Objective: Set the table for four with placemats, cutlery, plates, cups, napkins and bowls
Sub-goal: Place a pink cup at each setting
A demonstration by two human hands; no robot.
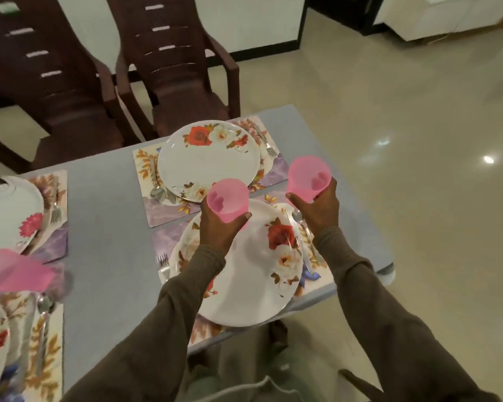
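A single wide-angle view, worn on the person's head, looks forward and steeply down over a grey table (105, 216) from its near long side. Both sleeved arms reach into the picture from the bottom edge, so the lens sits close above them. The near plate (253, 288) lies almost straight below, the far plate (206, 161) a little beyond. Two brown chairs (169, 65) at the table's far side fill the top left, shiny floor (418, 140) the right. Edges bend and blur; no second view shares the scene
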